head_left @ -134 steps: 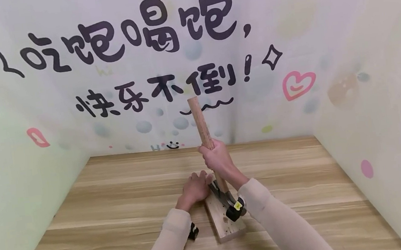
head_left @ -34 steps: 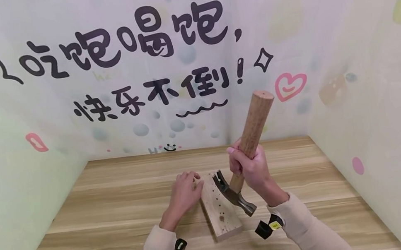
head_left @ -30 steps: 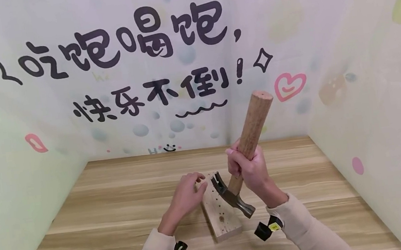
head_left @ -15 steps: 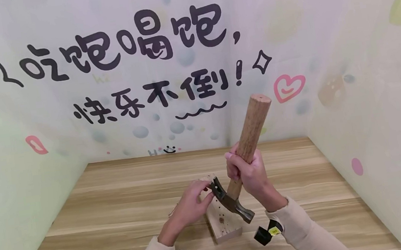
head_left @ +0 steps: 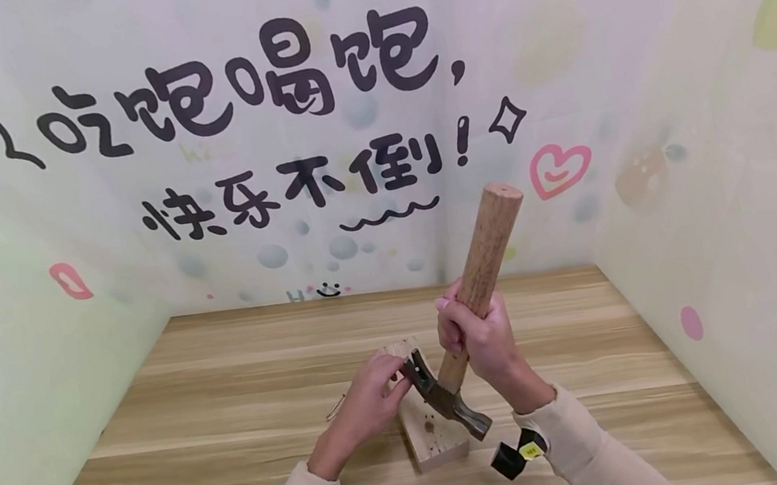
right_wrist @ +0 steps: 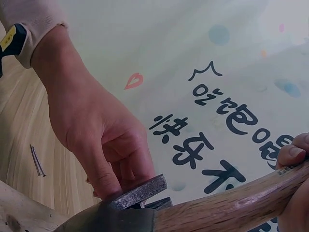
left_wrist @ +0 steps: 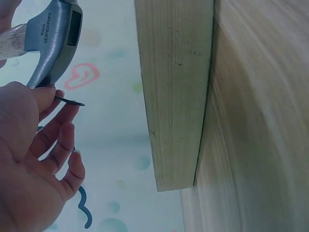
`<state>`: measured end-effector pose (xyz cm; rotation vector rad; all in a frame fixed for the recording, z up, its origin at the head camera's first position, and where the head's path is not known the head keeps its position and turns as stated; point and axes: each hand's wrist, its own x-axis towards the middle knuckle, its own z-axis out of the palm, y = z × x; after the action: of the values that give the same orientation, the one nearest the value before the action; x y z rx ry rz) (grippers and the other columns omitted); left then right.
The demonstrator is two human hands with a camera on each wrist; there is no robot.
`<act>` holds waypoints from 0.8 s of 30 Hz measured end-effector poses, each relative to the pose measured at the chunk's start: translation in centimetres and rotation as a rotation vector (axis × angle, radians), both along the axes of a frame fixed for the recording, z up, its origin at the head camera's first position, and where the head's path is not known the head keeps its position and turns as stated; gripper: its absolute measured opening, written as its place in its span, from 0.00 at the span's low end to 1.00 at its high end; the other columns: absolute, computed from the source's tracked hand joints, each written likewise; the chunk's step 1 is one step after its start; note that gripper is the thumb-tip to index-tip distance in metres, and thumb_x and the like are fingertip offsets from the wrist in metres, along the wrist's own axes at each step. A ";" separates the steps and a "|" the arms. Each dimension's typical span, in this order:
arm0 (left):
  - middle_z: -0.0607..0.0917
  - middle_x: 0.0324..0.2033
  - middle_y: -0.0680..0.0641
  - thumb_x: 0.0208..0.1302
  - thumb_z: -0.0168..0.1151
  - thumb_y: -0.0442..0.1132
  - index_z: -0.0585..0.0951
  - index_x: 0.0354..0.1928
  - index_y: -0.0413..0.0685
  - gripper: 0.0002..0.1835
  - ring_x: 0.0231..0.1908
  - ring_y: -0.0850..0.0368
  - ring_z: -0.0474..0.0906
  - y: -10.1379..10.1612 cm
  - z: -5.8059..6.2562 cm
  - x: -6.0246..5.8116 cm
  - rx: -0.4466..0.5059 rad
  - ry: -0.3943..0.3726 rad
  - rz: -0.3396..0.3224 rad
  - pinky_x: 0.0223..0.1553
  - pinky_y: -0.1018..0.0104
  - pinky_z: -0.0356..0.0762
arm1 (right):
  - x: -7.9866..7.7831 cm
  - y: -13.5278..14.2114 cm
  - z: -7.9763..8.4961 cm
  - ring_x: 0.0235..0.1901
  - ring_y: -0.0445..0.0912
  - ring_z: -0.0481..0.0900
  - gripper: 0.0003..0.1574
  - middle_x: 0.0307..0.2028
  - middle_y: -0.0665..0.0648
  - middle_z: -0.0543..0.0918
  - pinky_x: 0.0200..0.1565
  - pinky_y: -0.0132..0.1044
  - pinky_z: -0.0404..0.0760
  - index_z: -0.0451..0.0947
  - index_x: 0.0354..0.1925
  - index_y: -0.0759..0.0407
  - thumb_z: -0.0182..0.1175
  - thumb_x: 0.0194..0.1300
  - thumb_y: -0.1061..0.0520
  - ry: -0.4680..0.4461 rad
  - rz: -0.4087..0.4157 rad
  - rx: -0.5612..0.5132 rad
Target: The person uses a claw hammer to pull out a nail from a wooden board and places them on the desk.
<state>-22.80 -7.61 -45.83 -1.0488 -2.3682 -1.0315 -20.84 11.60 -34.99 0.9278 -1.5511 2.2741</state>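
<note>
My right hand (head_left: 484, 344) grips the wooden handle of a claw hammer (head_left: 489, 242), its head down and claw pointing left. The hammer head hangs above a wooden block (head_left: 439, 453) with several dark holes in its top. Beside the claw is my left hand (head_left: 367, 399), thumb and forefinger at the claw's tips. In the left wrist view these fingertips pinch a thin dark nail (left_wrist: 70, 101), mostly hidden by the thumb. A bright bit of metal shows in the claw's slot in the right wrist view.
Two loose nails (right_wrist: 36, 162) lie on the wood-grain table (head_left: 230, 375) left of the block, partly behind the left forearm in the head view. Patterned walls (head_left: 361, 254) enclose the table at the back and sides. A small black device (head_left: 519, 453) is strapped to each wrist.
From the block's far left edge, my left hand has moved right to the hammer's claw. Since 4.5 seconds ago the hammer has risen off the block. The loose nails have come into view.
</note>
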 end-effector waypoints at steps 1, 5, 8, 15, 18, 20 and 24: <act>0.86 0.35 0.54 0.65 0.64 0.32 0.81 0.37 0.50 0.04 0.37 0.58 0.75 0.0 -0.1 0.0 -0.005 0.016 0.000 0.43 0.63 0.76 | 0.0 0.0 0.0 0.09 0.47 0.57 0.12 0.11 0.55 0.61 0.10 0.40 0.57 0.64 0.28 0.60 0.48 0.67 0.71 -0.002 0.004 -0.003; 0.86 0.34 0.52 0.63 0.64 0.31 0.80 0.35 0.48 0.04 0.36 0.57 0.77 -0.2 -0.2 -0.1 -0.001 0.082 0.003 0.48 0.58 0.76 | -0.1 -0.2 -0.2 0.09 0.47 0.56 0.12 0.11 0.55 0.61 0.10 0.40 0.56 0.65 0.29 0.59 0.48 0.67 0.71 -0.005 0.010 -0.014; 0.86 0.34 0.50 0.63 0.64 0.29 0.82 0.36 0.45 0.04 0.36 0.57 0.78 -0.3 -0.2 -0.1 0.032 0.104 0.018 0.44 0.60 0.78 | -0.1 -0.3 -0.4 0.09 0.47 0.57 0.12 0.11 0.55 0.61 0.10 0.39 0.57 0.65 0.29 0.59 0.48 0.67 0.71 -0.008 0.008 -0.010; 0.86 0.35 0.51 0.65 0.65 0.33 0.85 0.41 0.44 0.04 0.37 0.61 0.79 -0.8 -0.2 -0.3 0.059 0.081 0.130 0.39 0.66 0.79 | -0.3 -0.4 -1.2 0.09 0.46 0.58 0.11 0.11 0.55 0.61 0.10 0.38 0.58 0.65 0.29 0.59 0.48 0.67 0.71 -0.020 0.005 0.004; 0.85 0.33 0.52 0.65 0.66 0.34 0.85 0.39 0.45 0.03 0.35 0.62 0.78 -1.2 -0.3 -0.4 0.058 0.077 0.180 0.37 0.67 0.78 | -0.5 -0.4 -1.6 0.08 0.46 0.58 0.12 0.11 0.55 0.61 0.10 0.37 0.59 0.65 0.29 0.59 0.49 0.67 0.71 -0.023 -0.009 0.015; 0.85 0.32 0.53 0.65 0.66 0.34 0.85 0.39 0.45 0.03 0.34 0.62 0.78 -1.5 -0.3 -0.4 0.060 0.080 0.204 0.35 0.68 0.77 | -0.6 -0.4 -1.9 0.08 0.46 0.58 0.12 0.10 0.54 0.62 0.11 0.37 0.59 0.64 0.28 0.59 0.49 0.67 0.70 -0.030 -0.026 0.026; 0.85 0.31 0.53 0.65 0.66 0.34 0.85 0.39 0.44 0.03 0.33 0.61 0.78 -2.1 -0.4 -0.6 0.067 0.069 0.237 0.33 0.68 0.76 | -0.9 -0.5 -2.4 0.08 0.45 0.59 0.13 0.10 0.54 0.62 0.11 0.36 0.60 0.64 0.26 0.60 0.50 0.67 0.69 -0.057 -0.053 0.044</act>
<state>-23.40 -9.68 -46.28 -0.7459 -2.3176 -0.9642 -21.72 11.12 -37.38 0.8296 -1.6359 2.2575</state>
